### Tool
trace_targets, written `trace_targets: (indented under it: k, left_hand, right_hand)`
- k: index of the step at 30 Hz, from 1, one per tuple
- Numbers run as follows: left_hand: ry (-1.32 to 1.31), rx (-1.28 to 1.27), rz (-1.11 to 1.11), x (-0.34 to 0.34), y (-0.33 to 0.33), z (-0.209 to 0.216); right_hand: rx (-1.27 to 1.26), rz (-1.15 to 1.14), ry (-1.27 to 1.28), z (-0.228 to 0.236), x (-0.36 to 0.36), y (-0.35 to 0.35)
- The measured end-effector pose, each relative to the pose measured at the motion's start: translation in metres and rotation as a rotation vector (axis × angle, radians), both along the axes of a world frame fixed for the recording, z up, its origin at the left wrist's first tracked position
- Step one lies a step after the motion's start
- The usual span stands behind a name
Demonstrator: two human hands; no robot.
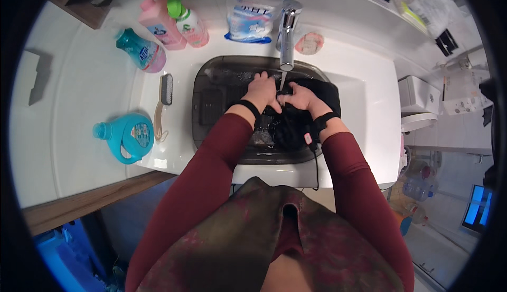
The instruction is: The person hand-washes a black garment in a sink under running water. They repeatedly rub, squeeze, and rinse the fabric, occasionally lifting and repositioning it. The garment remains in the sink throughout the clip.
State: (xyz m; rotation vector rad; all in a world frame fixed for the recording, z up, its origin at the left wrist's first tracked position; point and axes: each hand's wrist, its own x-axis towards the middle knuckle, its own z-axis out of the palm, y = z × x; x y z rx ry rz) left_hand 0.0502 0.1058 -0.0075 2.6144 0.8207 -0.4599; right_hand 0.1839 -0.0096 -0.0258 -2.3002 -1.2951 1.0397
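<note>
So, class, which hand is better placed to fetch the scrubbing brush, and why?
Probably the left hand: it is nearer the scrubbing brush left of the dark basin; the right hand is farther, at the black cloth.

The wide, shiny white sink [384, 133] was brightly lit, and white glints were thrown back by the tall silver metal tap [288, 30] and the water [264, 136] in the dark grey plastic tub [194, 110]. In the crumpled black cloth [323, 94], most folds were lost in the dark. A grey shadow was cast beside the square white box [28, 78] on the left. The lower left was dim and tinted blue. Straight edges were bent toward the sides, and the corners were filled with black.
</note>
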Motion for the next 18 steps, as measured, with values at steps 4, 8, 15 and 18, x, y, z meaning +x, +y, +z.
trace_targets:
  k: [4,8,15,18]
  left_hand:
    - [-0.157,0.027,-0.097,-0.042,-0.028,0.012]
    - [-0.408,-0.082,-0.232,-0.106,-0.065,0.029]
    - [-0.214,0.027,-0.244,-0.09,-0.111,0.016]
    - [-0.145,0.033,-0.204,-0.057,-0.088,0.002]
  right_hand:
    - [0.375,0.087,-0.047,0.01,-0.027,-0.053]
    - [0.525,0.39,-0.542,0.034,-0.059,-0.13]
    - [0.216,0.44,-0.587,0.02,-0.067,-0.141]
    - [0.147,0.445,-0.607,0.012,-0.053,-0.117]
